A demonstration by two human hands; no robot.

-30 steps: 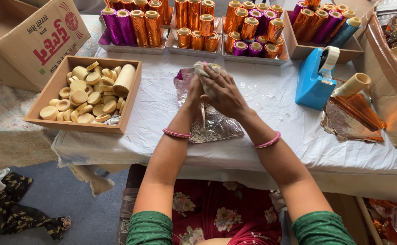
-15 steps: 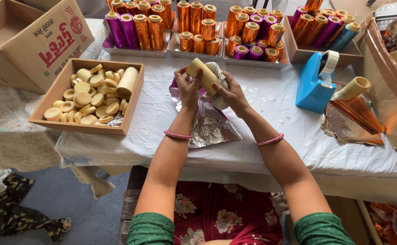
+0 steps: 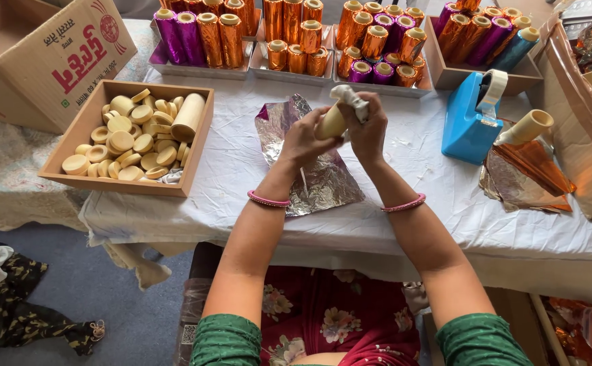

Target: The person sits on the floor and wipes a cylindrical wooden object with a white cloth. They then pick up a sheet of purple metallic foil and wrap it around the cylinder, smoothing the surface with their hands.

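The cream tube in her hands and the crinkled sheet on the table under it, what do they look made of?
The cream tube, held by both the left hand and right hand, looks like matte cardboard or pressed paper: dull, even, no shine. The crinkled sheet looks like thin metallic foil: silvery, mirror-bright creases, with a purple tint at one edge.

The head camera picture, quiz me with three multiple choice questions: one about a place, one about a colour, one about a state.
1. Where is the tape dispenser?
A. in the wooden tray
B. on the white cloth, right of the hands
C. on the floor

2. What colour are the bangles on both wrists?
A. pink
B. green
C. black

3. How is the cream cylinder right now?
A. lying on the foil
B. standing in the tray
C. held up by the left hand and right hand

Answers: 1 B, it stands on the cloth. 2 A, both look pink. 3 C, both hands grip it above the silver foil sheet.
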